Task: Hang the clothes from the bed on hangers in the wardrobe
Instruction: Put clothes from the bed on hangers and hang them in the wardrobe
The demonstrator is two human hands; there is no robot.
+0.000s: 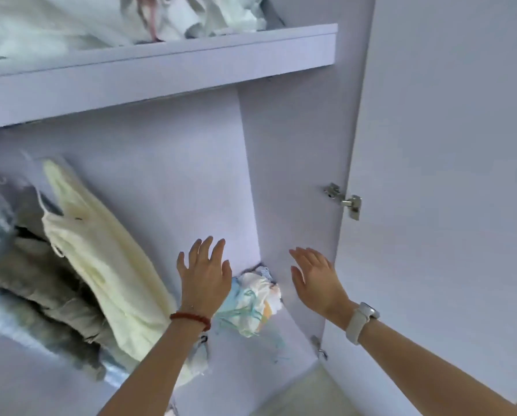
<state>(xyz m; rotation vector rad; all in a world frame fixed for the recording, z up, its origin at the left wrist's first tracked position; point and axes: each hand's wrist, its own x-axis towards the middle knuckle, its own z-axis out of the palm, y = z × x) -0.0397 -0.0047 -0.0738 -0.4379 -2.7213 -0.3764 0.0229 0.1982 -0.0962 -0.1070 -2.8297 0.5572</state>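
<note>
The wardrobe (173, 175) stood open, pale lilac inside, and its door (446, 145) was swung out to the right on a metal hinge (345, 201). A shelf (161, 70) crossed the top, with white cloth (71, 22) piled on it. Below, at the left, a cream garment (101, 250) hung at a slant, and beside it were darker clothes (35, 283), olive and grey. I could not see the hangers clearly. A small crumpled cloth (252, 304), white with blue and orange marks, lay in the back corner of the wardrobe, between the two hands. The left hand (204, 277) was raised with fingers spread and held nothing; a red bracelet (191, 319) was on its wrist. The right hand (314, 280) was also spread flat and held nothing, near the side wall; a pale watch (361, 321) was on its wrist. I could read no writing or brand anywhere.
</note>
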